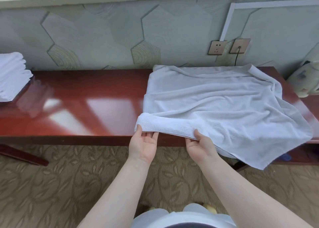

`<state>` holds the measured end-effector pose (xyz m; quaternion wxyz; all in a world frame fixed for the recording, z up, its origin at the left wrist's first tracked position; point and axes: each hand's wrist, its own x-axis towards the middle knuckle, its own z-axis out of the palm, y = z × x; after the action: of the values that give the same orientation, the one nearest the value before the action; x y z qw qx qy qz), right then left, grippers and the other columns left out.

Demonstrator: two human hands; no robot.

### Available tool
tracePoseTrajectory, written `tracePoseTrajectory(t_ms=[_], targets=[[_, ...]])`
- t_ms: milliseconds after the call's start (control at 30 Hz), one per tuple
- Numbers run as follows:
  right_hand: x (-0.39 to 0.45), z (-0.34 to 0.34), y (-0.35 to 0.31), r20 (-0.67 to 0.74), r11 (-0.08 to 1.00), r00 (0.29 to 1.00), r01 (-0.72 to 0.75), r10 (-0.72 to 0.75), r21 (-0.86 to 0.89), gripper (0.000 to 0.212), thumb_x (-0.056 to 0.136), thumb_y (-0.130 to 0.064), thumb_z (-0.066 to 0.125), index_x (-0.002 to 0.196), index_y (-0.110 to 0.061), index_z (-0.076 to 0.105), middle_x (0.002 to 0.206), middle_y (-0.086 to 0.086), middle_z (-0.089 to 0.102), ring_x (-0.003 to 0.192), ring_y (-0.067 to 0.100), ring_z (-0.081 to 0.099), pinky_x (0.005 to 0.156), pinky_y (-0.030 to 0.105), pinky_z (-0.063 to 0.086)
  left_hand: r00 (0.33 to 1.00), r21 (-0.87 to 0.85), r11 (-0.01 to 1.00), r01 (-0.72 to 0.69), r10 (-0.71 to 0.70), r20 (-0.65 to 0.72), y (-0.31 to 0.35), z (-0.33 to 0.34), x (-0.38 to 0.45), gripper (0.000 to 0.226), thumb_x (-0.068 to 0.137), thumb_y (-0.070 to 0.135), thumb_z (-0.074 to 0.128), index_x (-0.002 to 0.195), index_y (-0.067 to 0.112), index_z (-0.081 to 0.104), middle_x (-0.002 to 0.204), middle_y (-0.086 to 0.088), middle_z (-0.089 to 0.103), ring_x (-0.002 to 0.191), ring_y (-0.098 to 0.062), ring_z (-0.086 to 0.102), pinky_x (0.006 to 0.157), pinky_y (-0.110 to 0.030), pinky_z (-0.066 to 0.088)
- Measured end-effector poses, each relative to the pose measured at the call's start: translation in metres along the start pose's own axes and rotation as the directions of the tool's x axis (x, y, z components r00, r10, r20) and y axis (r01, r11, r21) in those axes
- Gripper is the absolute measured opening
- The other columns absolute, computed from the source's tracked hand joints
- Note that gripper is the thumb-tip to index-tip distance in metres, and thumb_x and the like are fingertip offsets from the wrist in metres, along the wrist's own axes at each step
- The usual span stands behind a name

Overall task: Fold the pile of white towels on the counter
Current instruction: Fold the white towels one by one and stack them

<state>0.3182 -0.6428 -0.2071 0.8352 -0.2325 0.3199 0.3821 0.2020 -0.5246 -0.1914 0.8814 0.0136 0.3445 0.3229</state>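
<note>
Forearms reach up from the lower edge toward the counter [72,96], palms turned upward. Left hand [144,144] pinches the near-left corner of the towel [215,107], thumb on top of the rolled hem and fingers beneath it. Right hand [200,144] grips the same hem a little farther right, thumb over, fingers under. Both hands are clamped on the cloth and near each other, though not touching.

Relation governing the next move: the towel lies ahead of the hands and mostly to their right, spread on the right part of the counter, with its near-right corner hanging over the front edge. Its long axis appears to run left to right along the counter, though wrinkles make this uncertain. The held hem is the near edge, parallel to the counter front. Both hands sit at the left end of that edge, so the right hand is nearer the loose bulk.

Folded stack [12,76] rests at the counter's far left, well apart. Two sockets [228,47] sit on the wall behind.
</note>
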Motion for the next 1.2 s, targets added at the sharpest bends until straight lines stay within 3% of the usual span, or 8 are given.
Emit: tracePoseTrajectory(t_ms=[200, 300, 567, 700, 833, 933, 1067, 1200], targets=[[-0.007, 0.006, -0.001, 0.061, 0.999, 0.997, -0.038, 0.038, 0.004, 0.019, 0.101, 0.005, 0.04, 0.105, 0.004, 0.058, 0.1, 0.018, 0.067, 0.111, 0.03, 0.061, 0.099, 0.041, 0.048, 0.95, 0.228, 0.942, 0.248, -0.191, -0.247, 0.011, -0.018, 0.001, 0.033, 0.103, 0.025, 0.047, 0.132, 0.01, 0.055, 0.132, -0.01, 0.058, 0.129, -0.027, 0.049, 0.101, -0.058, 0.037], [-0.008, 0.007, -0.001, 0.071, 1.0, 0.997, -0.013, 0.013, 0.0, 0.021, 0.101, 0.005, 0.039, 0.107, 0.003, 0.059, 0.103, 0.016, 0.067, 0.108, 0.028, 0.063, 0.091, 0.041, 0.051, 0.872, 0.105, 0.907, 0.407, -0.352, -0.341, 0.011, -0.018, -0.01, 0.032, 0.101, 0.028, 0.048, 0.119, 0.007, 0.064, 0.133, -0.015, 0.057, 0.13, -0.028, 0.05, 0.098, -0.063, 0.037], [-0.01, 0.008, -0.002, 0.064, 1.0, 0.998, 0.016, -0.016, -0.001, 0.02, 0.1, 0.006, 0.04, 0.1, 0.002, 0.06, 0.094, 0.015, 0.068, 0.086, 0.028, 0.065, 0.058, 0.035, 0.06, 0.768, 0.056, 0.888, 0.457, -0.362, -0.529, -0.011, 0.003, -0.033, 0.026, 0.094, 0.025, 0.056, 0.1, 0.0, 0.061, 0.114, -0.015, 0.067, 0.113, -0.03, 0.062, 0.093, -0.063, 0.043], [-0.011, 0.01, -0.004, 0.038, 1.0, 0.999, -0.007, 0.007, -0.006, 0.02, 0.1, 0.005, 0.042, 0.093, 0.004, 0.06, 0.075, 0.015, 0.071, 0.082, 0.027, 0.065, 0.062, 0.034, 0.061, 0.793, 0.067, 0.865, 0.498, -0.422, -0.439, -0.052, 0.003, -0.041, 0.05, 0.09, 0.035, 0.065, 0.122, 0.0, 0.05, 0.123, -0.018, 0.063, 0.115, -0.031, 0.062, 0.106, -0.051, 0.041], [-0.012, 0.008, -0.001, -0.001, 1.0, 1.0, -0.015, 0.015, -0.021, 0.015, 0.098, 0.004, 0.046, 0.096, 0.004, 0.061, 0.085, 0.017, 0.069, 0.098, 0.031, 0.065, 0.099, 0.044, 0.05, 0.793, 0.188, 0.77, 0.609, -0.59, -0.15, -0.088, 0.013, -0.041, 0.081, 0.071, 0.067, 0.07, 0.12, 0.004, 0.063, 0.121, -0.015, 0.067, 0.115, -0.032, 0.062, 0.103, -0.044, 0.045], [-0.017, 0.006, 0.002, 0.033, 0.999, 0.999, 0.022, -0.023, 0.025, 0.014, 0.097, 0.004, 0.047, 0.102, 0.002, 0.061, 0.094, 0.017, 0.068, 0.103, 0.033, 0.064, 0.096, 0.058, 0.047, 0.837, 0.204, 0.815, 0.543, -0.545, -0.05, -0.104, 0.021, -0.032, 0.07, 0.069, 0.071, 0.066, 0.106, 0.012, 0.073, 0.11, -0.01, 0.072, 0.098, -0.029, 0.07, 0.087, -0.046, 0.051], [-0.016, 0.008, -0.009, 0.03, 1.0, 1.0, 0.009, -0.008, -0.027, 0.017, 0.099, 0.003, 0.045, 0.109, 0.005, 0.06, 0.107, 0.02, 0.067, 0.096, 0.033, 0.066, 0.084, 0.044, 0.053, 0.893, 0.123, 0.886, 0.448, -0.449, -0.022, -0.108, 0.024, -0.014, 0.07, 0.082, 0.067, 0.058, 0.108, 0.004, 0.069, 0.108, -0.017, 0.071, 0.088, -0.033, 0.073, 0.076, -0.044, 0.06], [-0.017, 0.004, -0.015, 0.022, 0.997, 0.999, 0.025, -0.024, -0.075, 0.017, 0.099, 0.004, 0.044, 0.099, 0.002, 0.061, 0.089, 0.015, 0.071, 0.086, 0.028, 0.07, 0.082, 0.039, 0.055, 0.933, 0.063, 0.931, 0.359, -0.356, -0.047, -0.094, 0.019, 0.004, 0.068, 0.099, 0.058, 0.035, 0.129, 0.0, 0.056, 0.122, -0.023, 0.063, 0.115, -0.036, 0.058, 0.103, -0.044, 0.042]])
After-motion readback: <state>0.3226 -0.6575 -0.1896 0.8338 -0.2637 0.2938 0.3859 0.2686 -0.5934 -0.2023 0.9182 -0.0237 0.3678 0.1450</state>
